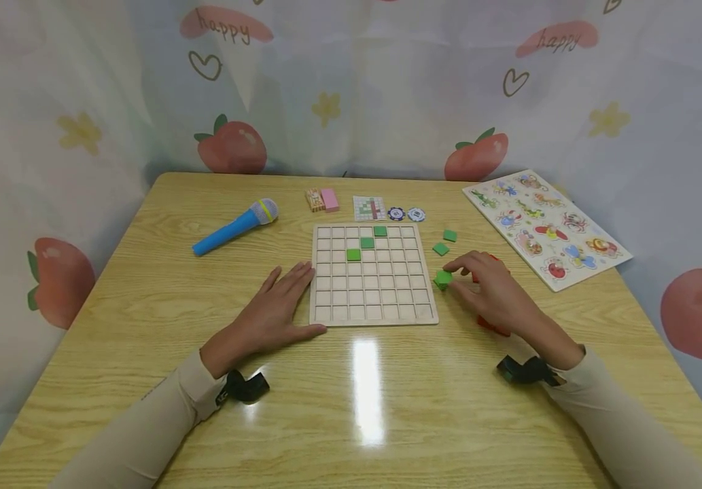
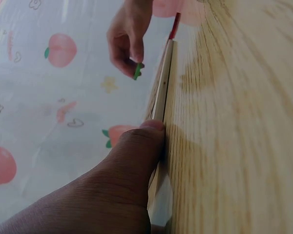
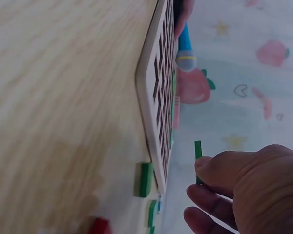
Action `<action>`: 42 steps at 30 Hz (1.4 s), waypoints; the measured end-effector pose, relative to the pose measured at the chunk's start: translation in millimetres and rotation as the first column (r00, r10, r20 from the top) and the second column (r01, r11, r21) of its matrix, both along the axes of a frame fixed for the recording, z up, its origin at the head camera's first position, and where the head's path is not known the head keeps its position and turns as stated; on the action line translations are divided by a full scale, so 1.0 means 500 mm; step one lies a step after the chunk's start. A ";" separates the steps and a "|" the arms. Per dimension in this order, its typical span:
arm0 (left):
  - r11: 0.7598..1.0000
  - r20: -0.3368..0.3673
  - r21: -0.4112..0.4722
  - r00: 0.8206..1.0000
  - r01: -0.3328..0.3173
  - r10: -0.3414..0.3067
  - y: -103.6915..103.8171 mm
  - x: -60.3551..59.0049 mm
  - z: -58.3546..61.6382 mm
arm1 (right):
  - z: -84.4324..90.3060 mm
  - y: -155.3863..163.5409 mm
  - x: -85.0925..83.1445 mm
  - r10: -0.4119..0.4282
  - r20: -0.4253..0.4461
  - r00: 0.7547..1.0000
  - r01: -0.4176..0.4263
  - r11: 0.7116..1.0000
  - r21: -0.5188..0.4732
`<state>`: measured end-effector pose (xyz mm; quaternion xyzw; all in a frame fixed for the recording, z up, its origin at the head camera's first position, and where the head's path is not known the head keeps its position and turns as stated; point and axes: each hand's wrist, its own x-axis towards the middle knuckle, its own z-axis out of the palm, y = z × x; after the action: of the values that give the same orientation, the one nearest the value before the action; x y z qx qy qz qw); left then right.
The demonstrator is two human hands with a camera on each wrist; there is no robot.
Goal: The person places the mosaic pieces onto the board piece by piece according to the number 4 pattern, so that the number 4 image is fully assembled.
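Observation:
A wooden grid board (image 1: 374, 321) lies flat on the table, with three green tiles (image 1: 367, 242) in a diagonal line of its squares. My left hand (image 1: 274, 307) rests at the board's left side, fingers spread and straight, its thumb against the near-left corner. Beyond the board's right edge, my right hand (image 1: 490, 288) pinches a green square tile (image 3: 198, 148) between thumb and fingers, raised above the table. Other green tiles (image 1: 441, 249) lie loose to the right of the board. Red tiles (image 1: 494, 327) are partly hidden under my right hand.
Behind the board lie a small pattern card (image 1: 369, 208), two poker chips (image 1: 416, 214) and a pink block (image 1: 329, 200) beside a patterned one. A blue toy microphone (image 1: 234, 229) lies at back left, and an animal puzzle board (image 1: 546, 227) at back right.

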<state>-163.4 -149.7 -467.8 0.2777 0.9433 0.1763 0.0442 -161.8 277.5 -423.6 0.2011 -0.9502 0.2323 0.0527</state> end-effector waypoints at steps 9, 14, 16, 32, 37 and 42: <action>1.000 -0.005 -0.002 1.000 -0.005 0.005 -0.004 0.004 -0.001 | 0.015 -0.067 -0.024 0.065 0.018 0.998 -0.065 0.998 0.011; 1.000 -0.007 -0.001 1.000 -0.006 0.006 -0.006 0.006 0.001 | 0.018 -0.117 -0.037 0.106 0.036 0.994 -0.106 0.994 0.008; 1.000 -0.006 -0.003 1.000 -0.008 0.008 -0.007 0.006 0.001 | 0.021 -0.138 -0.042 0.129 0.034 0.991 -0.129 0.992 0.010; 1.000 -0.016 -0.003 1.000 0.002 -0.002 -0.007 0.004 -0.005 | 0.021 -0.274 -0.075 0.219 0.032 0.975 -0.219 0.975 0.021; 1.000 -0.028 -0.009 1.000 0.008 -0.008 -0.005 0.002 -0.003 | 0.023 -0.297 -0.089 0.223 0.059 0.973 -0.225 0.974 0.029; 1.000 -0.028 -0.016 1.000 0.008 -0.009 -0.005 -0.002 -0.003 | 0.024 -0.320 -0.104 0.230 0.046 0.972 -0.233 0.969 0.085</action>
<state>-164.2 -152.4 -469.1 0.2837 0.9440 0.1648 0.0340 -213.7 117.7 -411.7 0.3086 -0.9305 0.1975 -0.0007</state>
